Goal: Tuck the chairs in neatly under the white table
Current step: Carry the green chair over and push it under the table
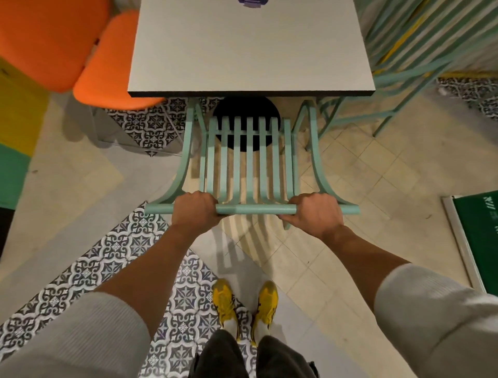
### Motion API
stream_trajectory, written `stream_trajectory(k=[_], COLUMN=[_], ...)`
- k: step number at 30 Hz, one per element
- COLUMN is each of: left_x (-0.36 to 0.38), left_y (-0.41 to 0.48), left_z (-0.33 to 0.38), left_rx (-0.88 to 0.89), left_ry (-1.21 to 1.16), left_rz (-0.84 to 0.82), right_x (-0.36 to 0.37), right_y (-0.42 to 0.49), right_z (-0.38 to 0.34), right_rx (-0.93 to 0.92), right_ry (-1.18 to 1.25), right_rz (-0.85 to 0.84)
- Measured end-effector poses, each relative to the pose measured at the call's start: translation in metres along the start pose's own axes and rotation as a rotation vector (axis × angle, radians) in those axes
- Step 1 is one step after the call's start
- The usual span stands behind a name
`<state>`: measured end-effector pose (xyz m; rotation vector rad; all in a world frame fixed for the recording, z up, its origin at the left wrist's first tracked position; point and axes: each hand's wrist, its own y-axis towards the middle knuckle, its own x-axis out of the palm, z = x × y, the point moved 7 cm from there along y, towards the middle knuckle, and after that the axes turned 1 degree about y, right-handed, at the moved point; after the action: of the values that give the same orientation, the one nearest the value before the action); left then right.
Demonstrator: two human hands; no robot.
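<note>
Teal chair (pixel 249 162): left hand (pixel 195 209), right hand (pixel 314 214) clasp top rail.

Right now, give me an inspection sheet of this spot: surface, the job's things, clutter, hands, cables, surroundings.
Surface: white table, bare except for a purple object cut off at the far edge.
Job's things: teal slatted chair, front of its seat under the table's near edge, backrest towards the person.
Clutter: nothing seen on the floor around the chair.
Hands: left hand and right hand both gripping the chair's top rail.
Cables: nothing seen.
Surroundings: orange chairs at the left, teal slatted furniture at the right, green board on the floor, patterned tiles.
</note>
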<state>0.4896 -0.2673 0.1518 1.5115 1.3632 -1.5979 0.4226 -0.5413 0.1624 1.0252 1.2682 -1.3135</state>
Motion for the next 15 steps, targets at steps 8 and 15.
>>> stream_trajectory(k=[8, 15], left_x=[-0.004, -0.004], left_y=[0.023, 0.022], left_z=[0.0, 0.0], left_rx=[-0.034, -0.038], left_ry=[0.012, -0.002], left_rz=[-0.042, -0.047], right_x=[-0.002, -0.003], right_y=[0.023, 0.022], right_z=[0.009, 0.009], right_rx=[-0.009, 0.015], right_ry=[-0.047, -0.029], right_rz=[0.002, -0.02])
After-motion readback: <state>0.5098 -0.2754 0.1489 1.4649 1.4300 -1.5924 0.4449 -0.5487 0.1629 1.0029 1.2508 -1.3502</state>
